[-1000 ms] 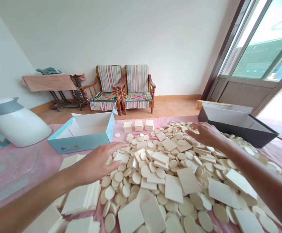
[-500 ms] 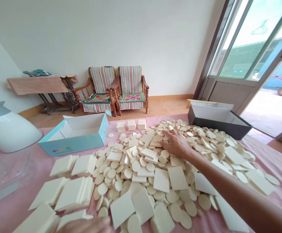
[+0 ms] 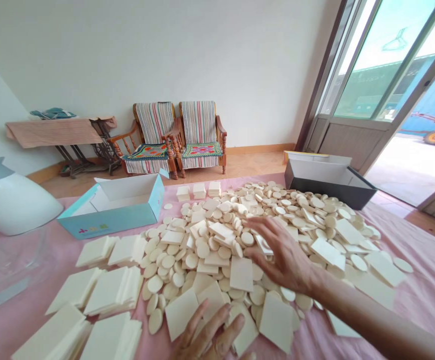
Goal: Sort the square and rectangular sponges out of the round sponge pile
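A wide heap of cream-coloured flat discs [image 3: 202, 250] and square tiles [image 3: 241, 273] covers the middle of the table; their material is not certain. My right hand [image 3: 287, 257] reaches over the heap, fingers and thumb apart, with a tile partly visible between them. At the bottom edge, my left hand [image 3: 212, 335] lies spread over larger square tiles, its lower part out of view. Just right of it one square tile [image 3: 276, 322] lies at a slant. Stacks of square tiles [image 3: 107, 295] stand in rows at the left.
An open light-blue box [image 3: 118, 220] stands behind the left stacks, an open black box [image 3: 326, 185] at the back right. Three small stacks [image 3: 198, 191] sit near the far edge. A white jug [image 3: 18, 205] is at far left on the pink cloth [image 3: 420, 280].
My right hand has drawn back toward me from the far part of the heap. My left hand has moved right, fingers now spread over tiles. A square tile has shifted nearer to me.
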A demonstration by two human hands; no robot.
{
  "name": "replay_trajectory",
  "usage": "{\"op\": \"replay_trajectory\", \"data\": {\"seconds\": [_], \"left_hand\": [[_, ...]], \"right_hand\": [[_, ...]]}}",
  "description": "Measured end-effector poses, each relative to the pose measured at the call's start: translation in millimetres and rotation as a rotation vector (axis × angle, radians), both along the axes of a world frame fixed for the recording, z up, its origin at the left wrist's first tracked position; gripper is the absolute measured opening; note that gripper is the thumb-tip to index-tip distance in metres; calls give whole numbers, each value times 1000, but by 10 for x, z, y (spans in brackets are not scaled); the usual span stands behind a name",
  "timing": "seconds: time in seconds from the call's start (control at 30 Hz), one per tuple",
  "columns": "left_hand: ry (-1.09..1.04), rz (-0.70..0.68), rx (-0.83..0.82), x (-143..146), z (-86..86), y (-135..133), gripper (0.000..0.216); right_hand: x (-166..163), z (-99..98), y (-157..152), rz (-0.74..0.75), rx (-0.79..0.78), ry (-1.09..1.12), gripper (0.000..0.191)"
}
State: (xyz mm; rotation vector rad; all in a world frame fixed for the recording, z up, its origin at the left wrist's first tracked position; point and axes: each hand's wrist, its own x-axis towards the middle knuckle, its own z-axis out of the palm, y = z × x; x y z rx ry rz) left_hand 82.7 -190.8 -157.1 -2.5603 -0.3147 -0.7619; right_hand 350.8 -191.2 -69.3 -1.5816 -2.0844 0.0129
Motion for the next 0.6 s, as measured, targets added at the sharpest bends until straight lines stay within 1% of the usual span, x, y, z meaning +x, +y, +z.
{"op": "replay_trajectory", "data": {"seconds": [0.03,0.1,0.17,0.23,0.3,0.4,0.47,0.53,0.6], "left_hand": [[0,-3,0,27,1,1,30],[-6,-57,7,79,4,16,32],[-3,-97,-4,131,2,50,34],[-16,-101,-22,180,-6,92,35],[-17,-103,-32,218,-9,129,35],[75,-90,-57,251,19,159,37],[149,-66,-94,264,64,162,38],[172,-66,-125,277,126,159,36],[159,-98,-136,291,204,151,36]], "right_hand": [[-13,-54,-189,87,-7,-19,56],[-40,-185,-481,255,-84,-108,76],[-36,-307,-615,310,-146,-175,79],[19,-386,-607,307,-178,-203,75],[116,-418,-525,298,-179,-214,73],[304,-416,-410,318,-156,-261,76],[449,-409,-378,307,-139,-293,75],[606,-406,-367,236,-105,-312,70],[761,-401,-346,142,-59,-343,61]]}}
